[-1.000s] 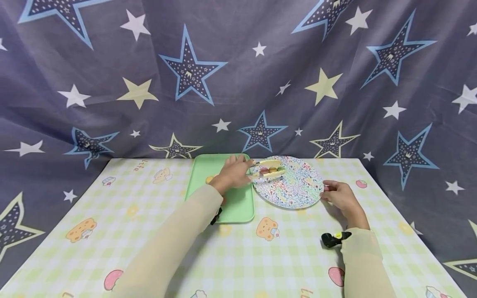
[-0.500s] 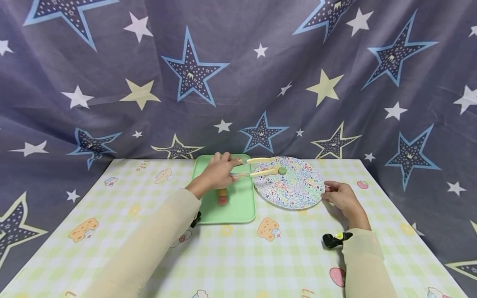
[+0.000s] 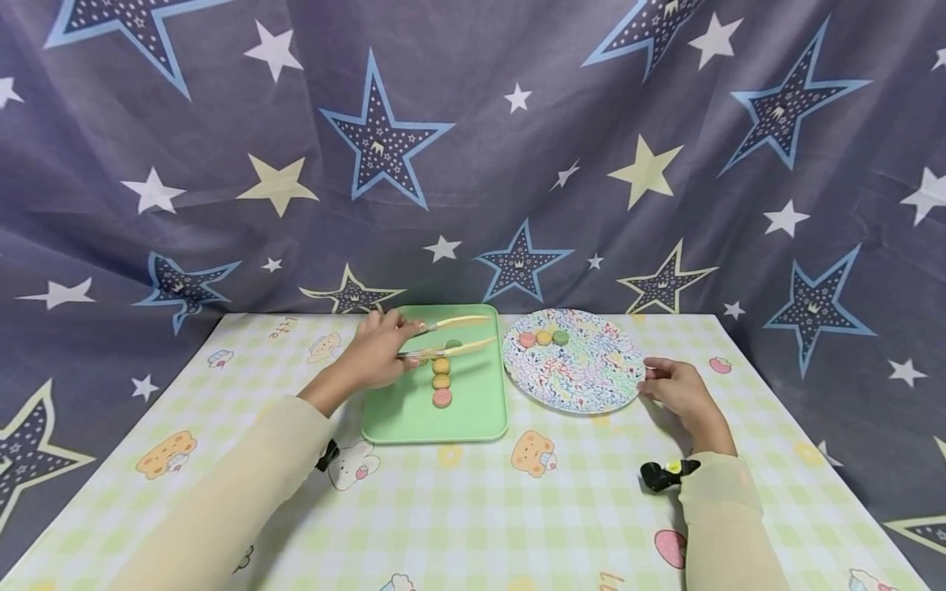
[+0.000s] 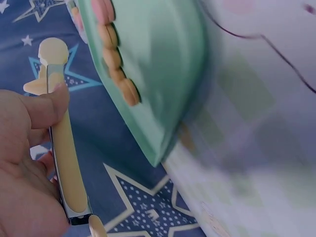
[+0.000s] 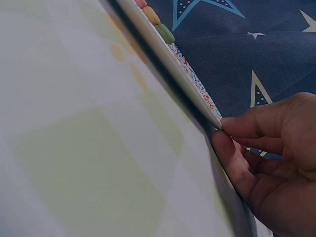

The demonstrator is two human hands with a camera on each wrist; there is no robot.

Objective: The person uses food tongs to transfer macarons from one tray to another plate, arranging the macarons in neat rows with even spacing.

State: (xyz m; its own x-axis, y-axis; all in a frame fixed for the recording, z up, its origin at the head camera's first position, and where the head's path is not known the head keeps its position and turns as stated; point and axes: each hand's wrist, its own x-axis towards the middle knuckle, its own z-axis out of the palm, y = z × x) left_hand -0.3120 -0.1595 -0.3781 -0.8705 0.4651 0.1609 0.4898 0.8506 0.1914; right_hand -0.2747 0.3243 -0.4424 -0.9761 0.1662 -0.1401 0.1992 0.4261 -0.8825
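Observation:
My left hand (image 3: 372,353) grips a pair of tongs (image 3: 473,348) with pale yellow ends. The tongs are spread above the green tray (image 3: 476,420), with nothing visible between their tips. A row of macarons (image 3: 441,382), pink, orange-yellow and green, lies on the tray, its far end partly hidden by the tongs. To the right, a speckled round plate (image 3: 584,382) bears a pink macaron (image 3: 526,339), a yellow macaron (image 3: 544,337) and a green macaron (image 3: 561,337) side by side. My right hand (image 3: 678,392) pinches the plate's right rim between thumb and fingers, as the right wrist view shows.
A checked tablecloth (image 3: 576,509) with cartoon prints covers the table. Behind the table's far edge hangs a dark star-patterned curtain (image 3: 473,164). Tray and plate stand close together near that edge.
My left hand has drawn the tongs leftward from the plate to above the tray, uncovering the three macarons on the plate. The right hand stays at the plate's rim.

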